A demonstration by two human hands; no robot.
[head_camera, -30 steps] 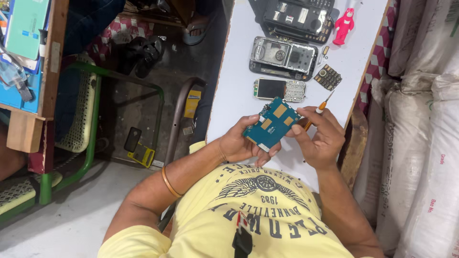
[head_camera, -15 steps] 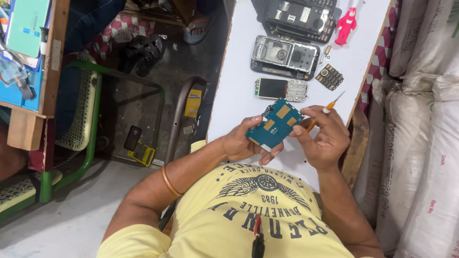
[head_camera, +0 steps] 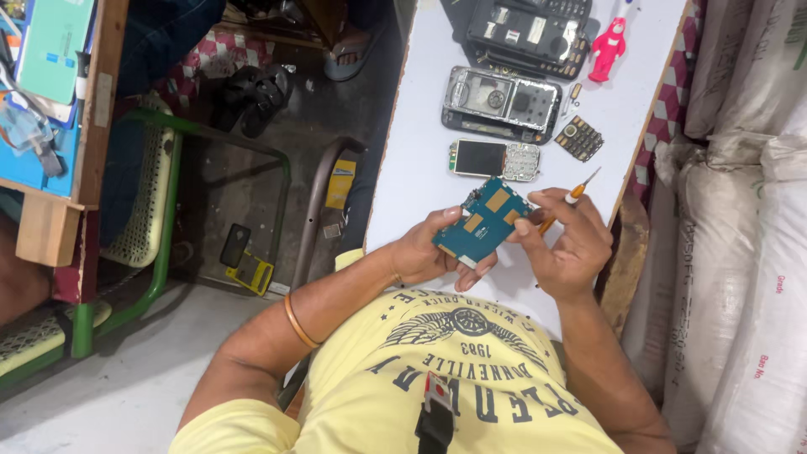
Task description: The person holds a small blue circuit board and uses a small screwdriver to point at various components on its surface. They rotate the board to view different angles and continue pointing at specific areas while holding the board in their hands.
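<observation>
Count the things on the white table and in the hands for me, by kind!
Blue circuit board: 1
Screwdriver: 1
Screen with keypad: 1
Phone frames: 2
Dark keypad: 1
Red figure: 1
Total: 7

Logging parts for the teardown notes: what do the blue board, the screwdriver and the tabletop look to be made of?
Blue board: looks like laminate circuit board, matte blue coat, gold-coloured metal pads.
Screwdriver: thin metal shaft, orange handle, probably plastic.
Tabletop: smooth white surface, likely laminate or painted; not certain.
The left hand and right hand hold the board.
</observation>
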